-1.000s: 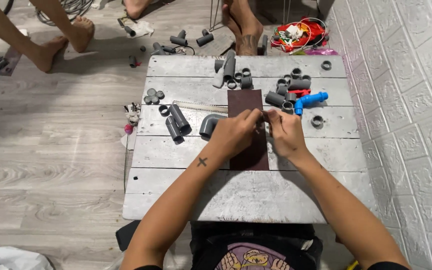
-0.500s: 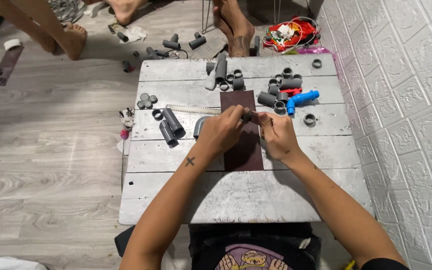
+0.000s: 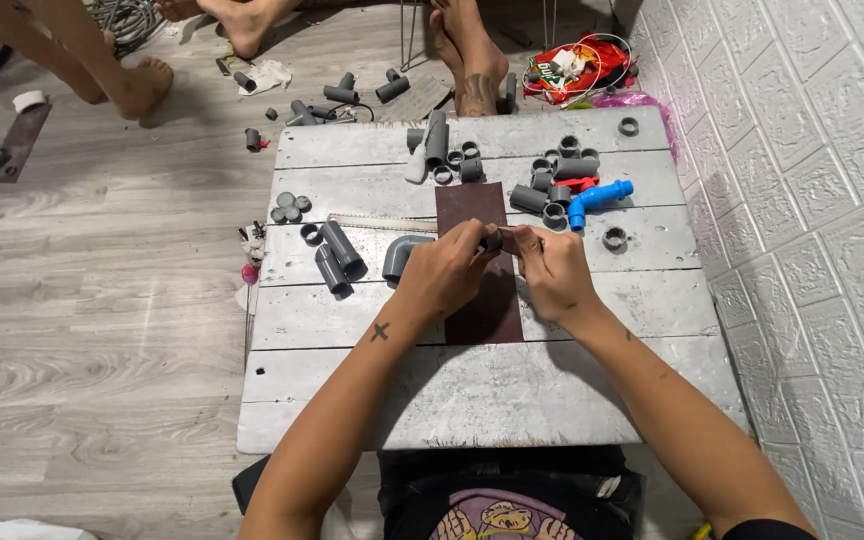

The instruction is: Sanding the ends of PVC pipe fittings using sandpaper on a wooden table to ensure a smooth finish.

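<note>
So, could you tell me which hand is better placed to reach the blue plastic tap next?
Probably the right hand: the blue plastic tap lies on its side of the table, nearer than the left hand.

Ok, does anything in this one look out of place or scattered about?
Yes: several grey pipe fittings lie scattered on the floor beyond the low table, off the work surface. Both hands, left hand and right hand, pinch one small dark fitting.

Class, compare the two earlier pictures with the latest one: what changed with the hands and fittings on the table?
Little changed. Both hands, left hand and right hand, still pinch the small grey fitting over the dark sheet; nothing was released. The blue elbow and grey pipe pieces stayed put.
</note>
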